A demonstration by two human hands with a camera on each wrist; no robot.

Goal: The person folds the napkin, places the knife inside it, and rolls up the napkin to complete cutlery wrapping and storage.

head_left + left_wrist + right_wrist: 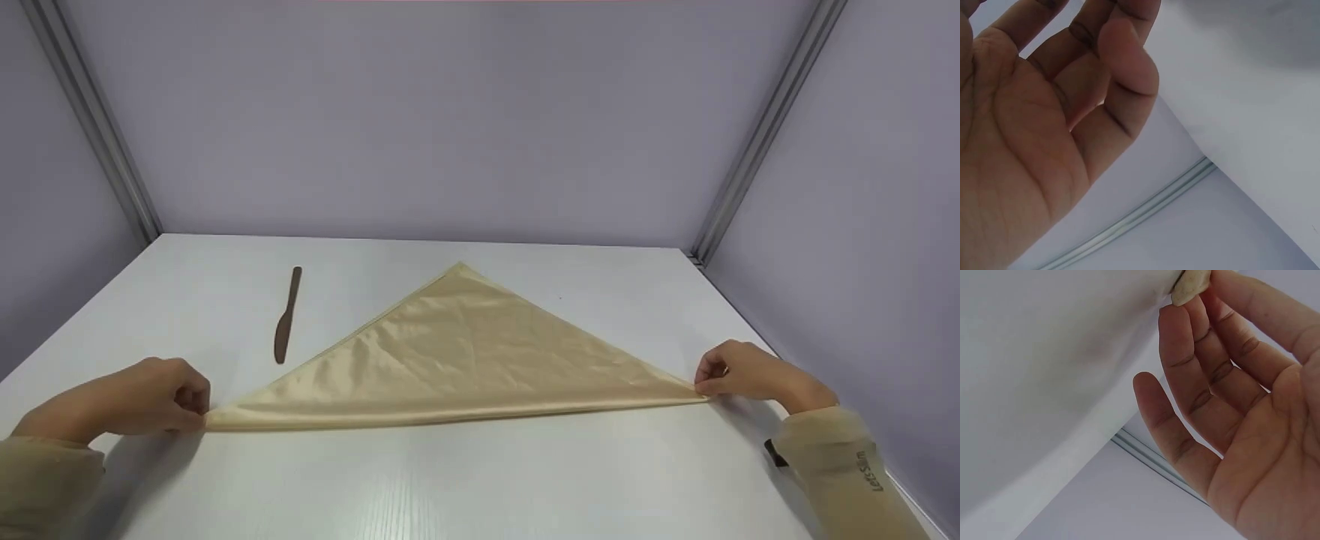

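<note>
Two hands, left hand (127, 401) and right hand (746, 373), pinch the folded cloth (457, 360)'s end corners near the counter (480, 480)'s front edge; next likely fold needs both corners lifted together.

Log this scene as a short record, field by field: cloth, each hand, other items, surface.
cloth: beige cloth folded into a triangle, lying flat, long folded edge nearest the person
left hand: left hand pinches the cloth's left corner
right hand: right hand pinches the cloth's right corner
other items: brown wooden knife left of the cloth, apart from it
surface: white table
</note>
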